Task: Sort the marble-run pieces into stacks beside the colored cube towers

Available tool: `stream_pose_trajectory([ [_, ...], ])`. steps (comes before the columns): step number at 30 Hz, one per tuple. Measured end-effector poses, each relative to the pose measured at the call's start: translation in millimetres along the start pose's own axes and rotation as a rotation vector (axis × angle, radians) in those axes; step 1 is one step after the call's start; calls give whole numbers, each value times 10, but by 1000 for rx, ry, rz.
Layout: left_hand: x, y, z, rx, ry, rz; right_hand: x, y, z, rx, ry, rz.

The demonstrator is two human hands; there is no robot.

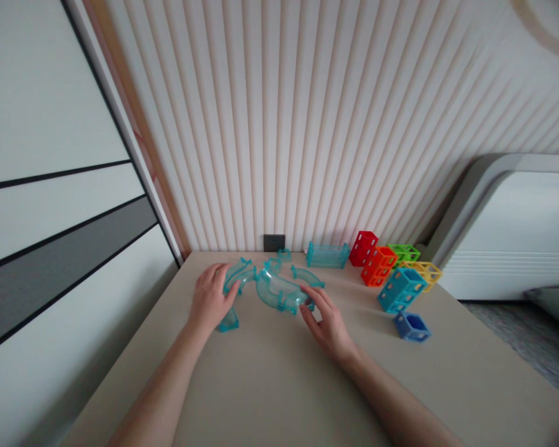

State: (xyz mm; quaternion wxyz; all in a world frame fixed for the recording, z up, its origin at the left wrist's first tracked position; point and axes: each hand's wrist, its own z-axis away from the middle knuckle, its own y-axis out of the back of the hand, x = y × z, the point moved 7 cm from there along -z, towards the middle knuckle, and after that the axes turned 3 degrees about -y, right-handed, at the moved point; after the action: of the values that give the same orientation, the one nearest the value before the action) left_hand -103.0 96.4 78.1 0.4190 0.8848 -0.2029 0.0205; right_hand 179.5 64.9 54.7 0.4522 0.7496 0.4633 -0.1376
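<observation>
Several clear teal curved track pieces lie near the back of the table. My left hand rests over a curved piece at the left, its fingers bent around it. Below that hand, another teal piece pokes out. My right hand has thumb and fingers at the right end of a wide clear curved piece. Behind this piece lie a slim curved piece and small teal connectors.
At the back stands a clear teal ribbed block. To the right are red, orange, green, yellow, teal and blue frame blocks. A black socket is on the ribbed wall behind the table.
</observation>
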Motion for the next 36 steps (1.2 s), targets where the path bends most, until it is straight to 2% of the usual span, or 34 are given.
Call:
stream_pose_trajectory([
  [4,-186,-157,84,-118,163,-223,35,41,-15,26,-8,-9],
  [8,-282,-293,161,-262,229,-258,-26,19,-10,2,32,-9],
  [11,-328,-339,183,-290,252,-259,-69,-5,-1,-34,49,-13],
  [20,-375,-385,153,-126,239,-96,-50,-32,1,-79,37,-11],
  [36,-277,-331,124,14,217,100,-107,-25,-22,-89,49,-8],
])
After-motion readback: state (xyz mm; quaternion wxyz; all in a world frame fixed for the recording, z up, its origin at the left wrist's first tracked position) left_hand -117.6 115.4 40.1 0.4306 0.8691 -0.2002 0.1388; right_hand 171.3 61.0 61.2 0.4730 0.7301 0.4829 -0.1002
